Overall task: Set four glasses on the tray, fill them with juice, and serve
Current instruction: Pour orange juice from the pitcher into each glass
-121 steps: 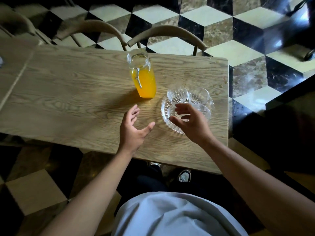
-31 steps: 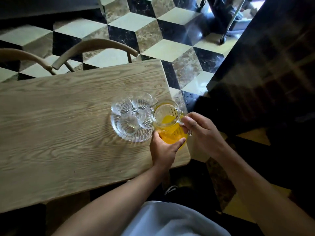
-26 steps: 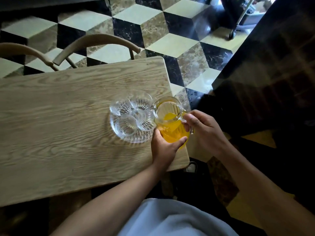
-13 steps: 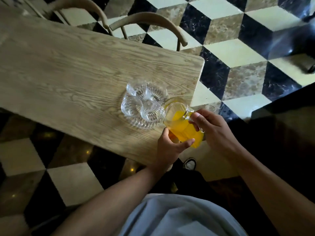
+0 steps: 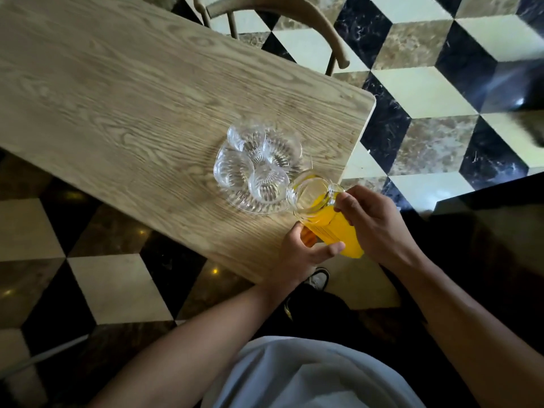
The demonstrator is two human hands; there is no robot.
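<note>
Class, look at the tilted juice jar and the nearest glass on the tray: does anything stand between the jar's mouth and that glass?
Nothing visible does. The juice jar has its open mouth right beside the nearest glass, with no lid or object between.

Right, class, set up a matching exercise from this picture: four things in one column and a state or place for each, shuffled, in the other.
Things:
1. juice jar
2. four glasses
3. left hand
4. chair

States or places:
A. empty, on the tray
B. beyond the table's far edge
C. tilted, mouth towards the glasses
D. under the jar's lower part

Pairs: 1-C, 2-A, 3-D, 4-B
</note>
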